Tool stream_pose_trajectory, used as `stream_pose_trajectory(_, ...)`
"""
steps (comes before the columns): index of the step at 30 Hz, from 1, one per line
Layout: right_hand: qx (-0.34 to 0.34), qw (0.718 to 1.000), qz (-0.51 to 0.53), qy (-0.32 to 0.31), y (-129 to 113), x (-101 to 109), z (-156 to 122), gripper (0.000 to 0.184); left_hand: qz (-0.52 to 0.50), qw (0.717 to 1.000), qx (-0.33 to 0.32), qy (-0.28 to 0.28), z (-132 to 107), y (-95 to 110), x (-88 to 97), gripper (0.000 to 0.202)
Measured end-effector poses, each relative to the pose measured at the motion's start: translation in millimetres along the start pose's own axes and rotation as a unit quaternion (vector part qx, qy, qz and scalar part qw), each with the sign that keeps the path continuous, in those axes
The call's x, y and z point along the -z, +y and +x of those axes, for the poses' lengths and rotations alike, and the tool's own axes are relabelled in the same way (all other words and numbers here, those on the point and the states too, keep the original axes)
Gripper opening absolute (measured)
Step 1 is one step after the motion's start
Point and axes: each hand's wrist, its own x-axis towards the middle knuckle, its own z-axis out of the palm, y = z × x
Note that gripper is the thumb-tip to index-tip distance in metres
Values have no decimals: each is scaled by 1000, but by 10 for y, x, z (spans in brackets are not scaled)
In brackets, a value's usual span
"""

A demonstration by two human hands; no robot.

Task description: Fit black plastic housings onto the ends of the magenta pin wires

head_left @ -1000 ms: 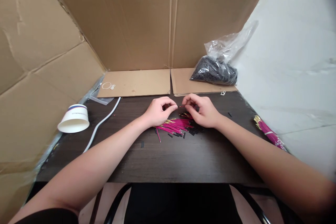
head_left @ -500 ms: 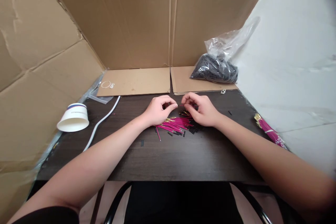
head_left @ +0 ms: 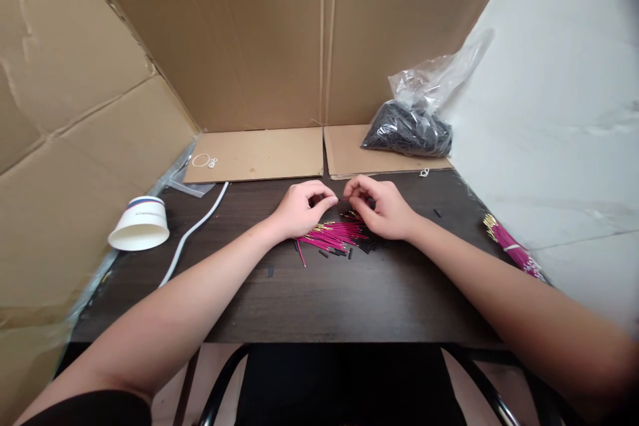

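My left hand (head_left: 303, 210) is closed in a pinch, its thumb and forefinger on a small black sleeve that barely shows at the fingertips. Facing it, my right hand (head_left: 383, 210) pinches a thin magenta wire (head_left: 345, 199), whose end meets the sleeve in the narrow gap between the hands. How far the two overlap is too small to tell. Just below both hands lies a loose pile of magenta wires (head_left: 333, 235) with gold-coloured tips. Short black sleeves (head_left: 367, 248) are scattered along its near right side.
A clear bag of black pieces (head_left: 407, 130) rests on cardboard at the back right. A bundle of magenta wires (head_left: 512, 247) lies at the right edge. On the left are a white paper cup (head_left: 140, 225) and a pale cable (head_left: 194, 229). Cardboard walls (head_left: 259, 40) enclose the dark table (head_left: 319, 306).
Both hands keep their pinch at almost the same spot, with only a very slight shift of the right fingers. The pile looks unchanged.
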Motion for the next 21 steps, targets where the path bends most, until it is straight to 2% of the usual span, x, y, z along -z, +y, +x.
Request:
stream_pose_trajectory(7,9,1000,-22,-8,18,33,3,15,1,1000,24,10,6,6,-3,19)
stream_pose_trajectory(10,7,999,-44,-10,42,44,9,6,-7,999,37,19,7,-2,-3,20)
stream_pose_trajectory(16,46,995,-79,42,53,38,28,11,-24,998,52,24,10,-12,-6,21)
stream_pose_trajectory(21,14,993,-77,91,-2,53,38,17,-100,992,76,17,14,-9,14,21)
